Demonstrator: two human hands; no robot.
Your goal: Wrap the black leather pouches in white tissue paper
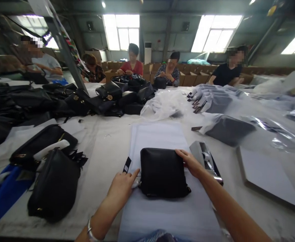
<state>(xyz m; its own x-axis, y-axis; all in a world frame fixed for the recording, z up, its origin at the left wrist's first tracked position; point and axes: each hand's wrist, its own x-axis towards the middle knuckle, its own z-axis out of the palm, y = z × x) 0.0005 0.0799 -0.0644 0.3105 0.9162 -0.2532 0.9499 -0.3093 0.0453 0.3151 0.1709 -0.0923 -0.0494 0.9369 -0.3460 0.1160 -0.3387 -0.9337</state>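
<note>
A black bag (162,173) lies flat on a stack of white sheets (160,134) in front of me. My right hand (191,163) grips its upper right corner, with the fingers on top of the edge. My left hand (123,185) is at the bag's left side, index finger stretched toward the bag and the other fingers curled. A black tag (127,165) with a white patch sticks out beyond those curled fingers. Something clear shows beneath the index finger, too small to name.
Beside the sheets stands a grey tape dispenser (205,158), with a white flat box (268,178) farther right. Bagged goods (230,129) lie behind. To the left are a blue dispenser (8,193), black bags (55,186) and a large black pile (107,97). Several people sit across the table.
</note>
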